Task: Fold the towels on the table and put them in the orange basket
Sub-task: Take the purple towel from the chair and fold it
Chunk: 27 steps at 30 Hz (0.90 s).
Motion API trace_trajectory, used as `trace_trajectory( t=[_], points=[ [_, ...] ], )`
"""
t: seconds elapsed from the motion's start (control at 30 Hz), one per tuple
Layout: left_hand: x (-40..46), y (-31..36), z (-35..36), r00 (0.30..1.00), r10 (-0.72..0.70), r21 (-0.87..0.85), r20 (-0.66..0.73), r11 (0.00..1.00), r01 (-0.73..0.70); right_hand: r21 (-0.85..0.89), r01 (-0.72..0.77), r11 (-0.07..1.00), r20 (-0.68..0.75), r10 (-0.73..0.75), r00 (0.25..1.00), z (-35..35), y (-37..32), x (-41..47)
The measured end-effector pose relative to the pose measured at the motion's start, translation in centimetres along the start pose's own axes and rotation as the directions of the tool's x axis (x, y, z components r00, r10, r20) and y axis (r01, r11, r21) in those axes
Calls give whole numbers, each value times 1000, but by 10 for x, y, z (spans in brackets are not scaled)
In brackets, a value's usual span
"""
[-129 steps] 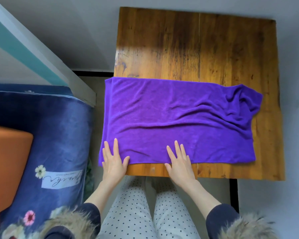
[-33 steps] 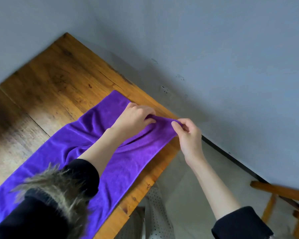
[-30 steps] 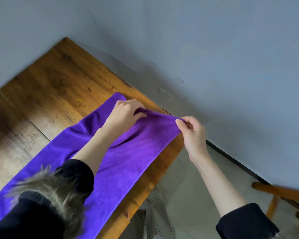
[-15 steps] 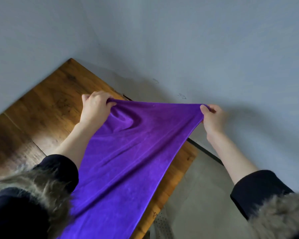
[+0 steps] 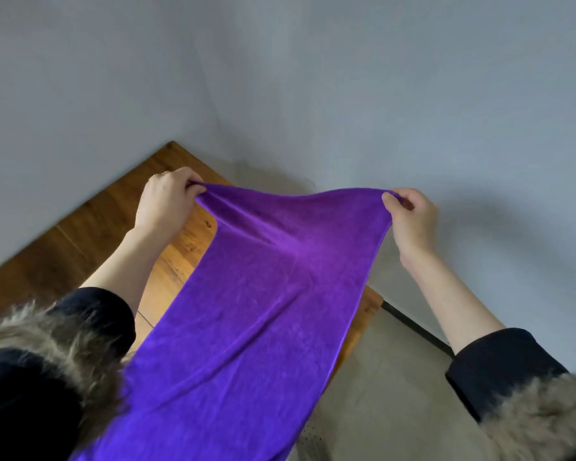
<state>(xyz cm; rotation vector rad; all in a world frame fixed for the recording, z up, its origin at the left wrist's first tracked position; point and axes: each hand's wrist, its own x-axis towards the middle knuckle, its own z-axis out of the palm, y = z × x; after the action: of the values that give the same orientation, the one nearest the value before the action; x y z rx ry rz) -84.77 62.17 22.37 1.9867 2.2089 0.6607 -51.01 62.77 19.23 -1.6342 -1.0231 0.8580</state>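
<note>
1. View: head camera, tilted toward the corner where two grey walls (image 5: 379, 78) meet. A wooden table (image 5: 90, 234) runs from the lower left up to that corner.
2. Task item: one purple towel (image 5: 253, 311). Its far end is lifted off the table and held in the air; the cloth slopes down toward the bottom edge of the frame, where it runs out of view. Whether the near end rests on the table cannot be told.
3. Left hand (image 5: 163, 204): closed in a pinch on the towel's far left corner, thumb and fingers curled over the hem. It is above the table's far part.
4. Right hand (image 5: 413, 217): closed in a pinch on the far right corner, thumb tip (image 5: 388, 199) pressed on the cloth, fingers curled behind. It is past the table's right edge, above the floor (image 5: 396, 394).
5. The hem between the two hands is pulled nearly taut, with a slight dip at the middle. Creases fan out from the left corner.
6. Both forearms are bare. Dark sleeves with fur trim show at the lower left (image 5: 47, 361) and lower right (image 5: 529, 394).
7. A dark strip (image 5: 416, 327) runs along the foot of the right wall. Spotted fabric (image 5: 308, 440) shows at the bottom edge, right of the towel.
</note>
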Motion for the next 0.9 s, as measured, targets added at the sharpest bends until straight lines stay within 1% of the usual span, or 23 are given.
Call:
trace_trajectory(
  t=[0.07,0.13,0.2,0.33,0.5,0.57,0.7,0.8,0.9],
  points=[
    [-15,-14,-16,1000,-2,13,1,1000,2,24,16,1000,72,-17,997,-3,-9,-26],
    [-37,-26,-36,999,45,1,-4,999,-45,28,24,999,105,-27,994,-6,-20,-59],
    [-58,-36,-52,996,90,-10,-23,996,-90,16,42,999,121,-44,992,-9,-27,-87],
    [-118,-68,-95,984,177,-15,-33,984,-178,-4,97,995,131,-95,987,-16,-37,-177],
    [-203,-118,-137,972,233,-11,24,972,-233,-9,119,993,149,-117,982,-11,-33,-300],
    [-236,-137,-146,967,247,-9,54,969,-247,-69,153,986,171,-140,975,-8,-27,-345],
    [-298,-172,-143,956,246,-27,161,969,-245,-193,132,972,237,-84,968,0,-8,-417],
    [-329,-196,-134,944,244,-12,224,969,-247,-283,137,949,278,-56,959,3,9,-456],
    [-354,-217,-122,935,209,-24,288,977,-211,-396,176,901,337,-36,941,7,32,-485]
  ],
)
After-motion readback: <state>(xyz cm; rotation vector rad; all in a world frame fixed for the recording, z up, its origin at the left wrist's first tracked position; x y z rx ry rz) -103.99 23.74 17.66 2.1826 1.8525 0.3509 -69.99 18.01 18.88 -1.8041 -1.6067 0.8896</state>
